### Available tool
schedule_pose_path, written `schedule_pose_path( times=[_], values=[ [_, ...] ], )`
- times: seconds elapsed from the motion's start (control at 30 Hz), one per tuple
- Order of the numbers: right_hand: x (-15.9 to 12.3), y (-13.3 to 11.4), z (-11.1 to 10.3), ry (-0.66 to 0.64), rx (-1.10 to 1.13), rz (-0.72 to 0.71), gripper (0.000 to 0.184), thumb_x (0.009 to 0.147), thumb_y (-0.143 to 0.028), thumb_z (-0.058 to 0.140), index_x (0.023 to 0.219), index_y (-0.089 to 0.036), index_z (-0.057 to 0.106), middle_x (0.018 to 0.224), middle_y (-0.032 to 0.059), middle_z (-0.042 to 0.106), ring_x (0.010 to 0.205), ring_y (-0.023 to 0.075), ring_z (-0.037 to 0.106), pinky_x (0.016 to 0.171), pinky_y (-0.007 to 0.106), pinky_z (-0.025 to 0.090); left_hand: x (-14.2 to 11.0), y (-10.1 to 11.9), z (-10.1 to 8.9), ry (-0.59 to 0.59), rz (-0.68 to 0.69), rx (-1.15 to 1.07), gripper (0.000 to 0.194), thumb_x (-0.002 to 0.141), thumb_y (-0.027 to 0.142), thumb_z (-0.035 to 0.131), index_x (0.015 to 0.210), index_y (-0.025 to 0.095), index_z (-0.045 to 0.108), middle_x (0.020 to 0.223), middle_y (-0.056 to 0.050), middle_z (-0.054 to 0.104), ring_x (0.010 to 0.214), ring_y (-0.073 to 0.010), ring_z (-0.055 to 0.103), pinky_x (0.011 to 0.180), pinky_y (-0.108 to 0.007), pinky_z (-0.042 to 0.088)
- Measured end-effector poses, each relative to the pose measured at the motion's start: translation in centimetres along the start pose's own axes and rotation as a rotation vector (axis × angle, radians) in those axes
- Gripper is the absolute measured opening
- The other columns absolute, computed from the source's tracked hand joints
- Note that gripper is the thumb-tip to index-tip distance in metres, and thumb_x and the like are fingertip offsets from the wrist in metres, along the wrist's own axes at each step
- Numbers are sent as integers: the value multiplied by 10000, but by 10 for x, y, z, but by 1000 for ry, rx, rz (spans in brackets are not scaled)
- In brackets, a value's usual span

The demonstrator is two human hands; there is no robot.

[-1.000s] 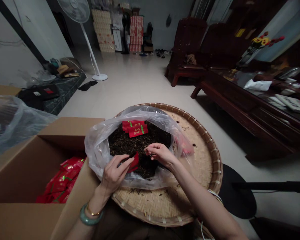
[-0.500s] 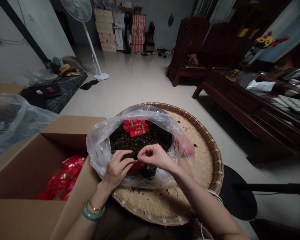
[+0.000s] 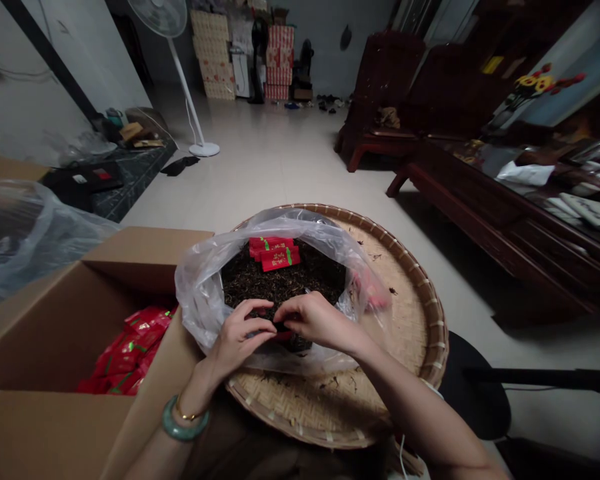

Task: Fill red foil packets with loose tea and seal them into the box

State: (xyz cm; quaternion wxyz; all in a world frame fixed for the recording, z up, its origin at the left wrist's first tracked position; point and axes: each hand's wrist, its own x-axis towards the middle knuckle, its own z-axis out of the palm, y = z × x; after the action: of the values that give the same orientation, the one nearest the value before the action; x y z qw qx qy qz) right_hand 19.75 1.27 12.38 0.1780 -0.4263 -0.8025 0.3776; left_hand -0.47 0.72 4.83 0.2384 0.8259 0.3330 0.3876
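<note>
A clear plastic bag (image 3: 200, 267) lies spread open, full of dark, thin, dry leaves (image 3: 245, 280) that look like tea. Over its near side, my left hand (image 3: 243, 337) has thumb and fingers closed at the edge of a small red packet (image 3: 283, 336), mostly hidden by my fingers. My right hand (image 3: 317, 323) meets it from the other side, fingers curled down at the packet's top, which looks dark inside. Several flat red packets (image 3: 280, 257) with green marks rest on the leaves. A thin shiny tip (image 3: 307, 291) shows behind my right hand.
The bag sits on a round woven bamboo tray (image 3: 405, 320) with scattered leaf bits. More red packets (image 3: 370, 290) show through the plastic at right. An open cardboard box (image 3: 145, 250) at left holds many red packets (image 3: 130, 353). Beyond stand a fan (image 3: 190, 100) and a wooden table (image 3: 480, 200).
My fingertips, pinched close together before, have drawn slightly apart at the packet's top. My right hand has tipped lower over it, and the view has shifted slightly.
</note>
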Motion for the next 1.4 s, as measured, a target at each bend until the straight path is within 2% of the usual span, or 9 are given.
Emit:
schedule_pose_path(
  times=[0.23, 0.43, 0.7, 0.87, 1.0, 1.1, 1.17, 1.27, 1.4],
  values=[
    [-4, 5, 3, 144, -105, -54, 185, 830, -110, 582, 950, -178, 705, 895, 42, 722, 827, 156, 636, 765, 245, 439, 1, 5, -4, -45, 28, 37, 118, 846, 181, 598, 825, 216, 708, 1091, -78, 608, 992, -200, 570, 816, -339, 493],
    [-19, 13, 8, 75, -45, -42, 155, 843, -168, 594, 959, -190, 694, 875, 33, 702, 800, 145, 628, 735, 239, 450, -10, 12, -12, -98, 107, 40, 124, 844, 163, 597, 843, 228, 703, 1082, -73, 609, 907, -180, 547, 729, -304, 479],
    [-6, 56, 25, 33, -41, 94, 174, 820, -118, 585, 937, -164, 705, 878, 43, 718, 774, 145, 650, 693, 222, 452, -20, 19, -18, -240, 1, 6, 117, 852, 200, 592, 785, 196, 688, 1034, -77, 631, 898, -184, 569, 787, -335, 481],
    [16, 74, 32, 88, -177, 115, 185, 842, -149, 574, 984, -180, 688, 969, 53, 703, 898, 163, 640, 806, 246, 452, -18, 20, -15, -156, 27, 51, 117, 871, 173, 562, 851, 194, 675, 958, -64, 651, 851, -167, 591, 753, -319, 494],
    [38, 76, 39, 87, -318, 177, 225, 887, -235, 536, 1072, -196, 657, 1040, 75, 667, 995, 175, 602, 870, 260, 430, -14, 21, -12, -41, 94, 158, 132, 881, 173, 548, 918, 190, 674, 917, -65, 668, 800, -154, 601, 712, -298, 506],
    [56, 74, 49, 86, -365, 229, 268, 869, -295, 560, 1109, -202, 636, 1071, 93, 645, 1030, 201, 580, 879, 290, 429, -11, 23, -11, -7, 122, 233, 148, 887, 165, 530, 917, 182, 674, 892, -65, 671, 775, -148, 607, 686, -279, 515],
    [66, 74, 55, 94, -366, 235, 285, 812, -279, 623, 1083, -193, 645, 1061, 103, 644, 1019, 224, 582, 852, 306, 442, -11, 24, -11, -3, 122, 260, 155, 891, 171, 519, 914, 179, 672, 889, -66, 674, 771, -150, 614, 685, -276, 520],
    [74, 74, 60, 115, -348, 243, 206, 763, -181, 621, 959, -188, 684, 992, 99, 665, 970, 230, 602, 807, 308, 454, -12, 23, -11, 11, 97, 235, 171, 898, 180, 500, 912, 179, 670, 890, -68, 679, 785, -155, 630, 708, -278, 528],
    [73, 79, 55, 179, -257, 244, 158, 746, -143, 588, 842, -181, 708, 911, 80, 696, 888, 208, 634, 770, 288, 461, -15, 22, -11, 37, -21, 128, 190, 902, 178, 488, 878, 179, 676, 863, -53, 694, 786, -145, 651, 712, -245, 536]
  ],
)
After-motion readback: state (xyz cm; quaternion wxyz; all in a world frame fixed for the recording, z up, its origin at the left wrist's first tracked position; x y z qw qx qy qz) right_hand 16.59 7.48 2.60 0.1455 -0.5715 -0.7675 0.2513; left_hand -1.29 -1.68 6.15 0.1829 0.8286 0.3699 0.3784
